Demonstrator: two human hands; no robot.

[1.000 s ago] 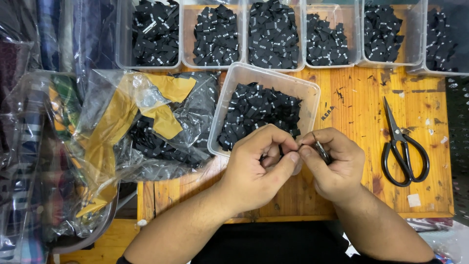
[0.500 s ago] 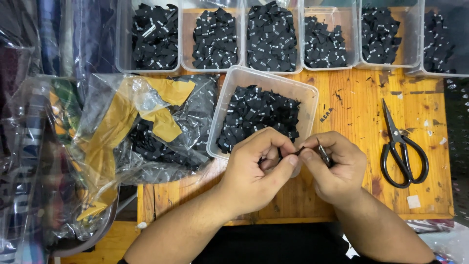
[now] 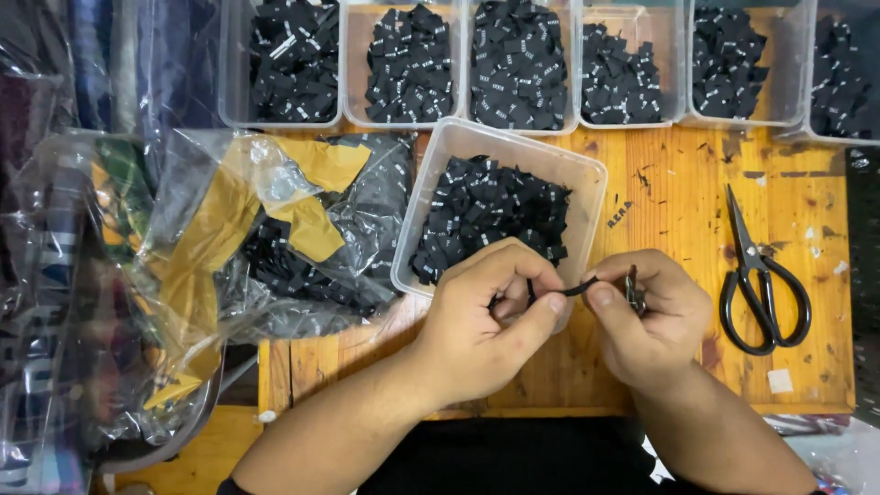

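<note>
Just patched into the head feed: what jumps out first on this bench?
Front and centre, the left hand and right hand pinch a thin black strip between them. Just behind sits a clear tub of small black labels, with a row of similar tubs along the back edge. Black scissors lie at the right on the orange wooden table.
</note>
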